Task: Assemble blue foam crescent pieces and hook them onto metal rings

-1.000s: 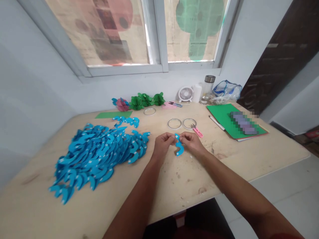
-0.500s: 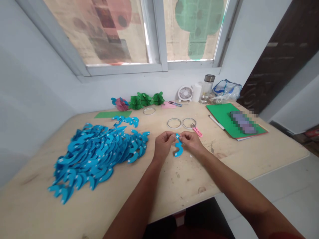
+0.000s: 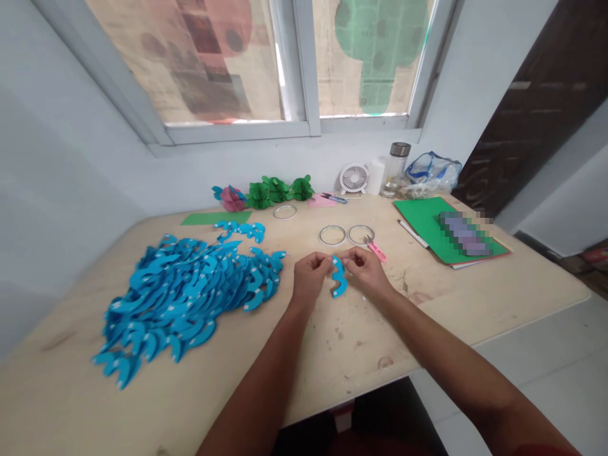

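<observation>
From the head camera, my only view, I see both hands working close together over the bare wooden table [image 3: 335,354]. My left hand [image 3: 310,275] has thumb and fingertips drawn together in a pinch on the upper end of a wavy blue piece [image 3: 339,280], gripping it by its left edge. The rest of that piece hangs toward me, curving between the two hands, with pale squares showing at its ends.

My right hand [image 3: 368,271] is just to the right of the same end, thumb and fingertips bunched close. I see a narrow gap between those fingertips and the blue piece, but I can't tell whether they pinch something small.

Well to the left of the left hand lies a heap of similar blue pieces [image 3: 190,288]. Beyond the hands I have two metal rings [image 3: 332,244] side by side, and the pink-handled snips [image 3: 377,251] rest with their tips over the right-hand ring, near the right hand.
</observation>
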Tool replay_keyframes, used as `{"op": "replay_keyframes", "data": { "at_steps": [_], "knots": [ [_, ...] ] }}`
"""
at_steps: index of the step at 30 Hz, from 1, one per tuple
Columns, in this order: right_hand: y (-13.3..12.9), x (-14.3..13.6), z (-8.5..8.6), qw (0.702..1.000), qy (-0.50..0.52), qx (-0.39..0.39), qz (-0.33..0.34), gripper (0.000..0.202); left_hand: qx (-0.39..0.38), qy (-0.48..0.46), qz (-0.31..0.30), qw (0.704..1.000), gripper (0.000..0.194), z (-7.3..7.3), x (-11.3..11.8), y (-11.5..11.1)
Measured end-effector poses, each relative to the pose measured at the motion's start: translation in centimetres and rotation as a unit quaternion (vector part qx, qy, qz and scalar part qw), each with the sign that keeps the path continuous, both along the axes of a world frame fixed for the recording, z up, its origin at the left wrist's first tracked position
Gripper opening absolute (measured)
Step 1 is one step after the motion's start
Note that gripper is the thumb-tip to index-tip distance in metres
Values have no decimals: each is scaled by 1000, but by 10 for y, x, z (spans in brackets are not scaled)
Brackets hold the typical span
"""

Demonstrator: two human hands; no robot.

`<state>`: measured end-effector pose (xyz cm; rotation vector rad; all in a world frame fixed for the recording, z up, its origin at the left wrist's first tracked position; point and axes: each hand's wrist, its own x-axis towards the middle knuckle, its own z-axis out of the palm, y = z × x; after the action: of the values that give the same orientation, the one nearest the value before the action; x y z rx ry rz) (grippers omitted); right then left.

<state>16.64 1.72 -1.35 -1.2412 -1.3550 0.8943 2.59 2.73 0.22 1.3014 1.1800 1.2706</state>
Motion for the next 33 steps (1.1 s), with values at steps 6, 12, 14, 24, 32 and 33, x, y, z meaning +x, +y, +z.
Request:
{"op": "replay_keyframes", "data": {
  "at_steps": [6,12,14,24,32,33],
  "knots": [
    [-3,1,4,999,-35,39,14,15,42,21,40,998,12,3,0,-1],
    [-1,-1,-8,997,-63,8,45,15,36,7,-2,999,14,2,4,-3],
    [-1,-1,-9,997,-59,9,42,16,25,-2,-9,1000,15,2,5,-4],
    [-1,0,-10,998,-59,2,32,19,3,-18,-22,1000,16,2,3,-2],
    [2,0,-14,997,-69,-1,26,16,8,-15,-26,1000,15,4,4,-4],
    [2,0,-14,997,-69,-2,25,15,9,-14,-26,1000,14,4,4,-4]
  ]
}}
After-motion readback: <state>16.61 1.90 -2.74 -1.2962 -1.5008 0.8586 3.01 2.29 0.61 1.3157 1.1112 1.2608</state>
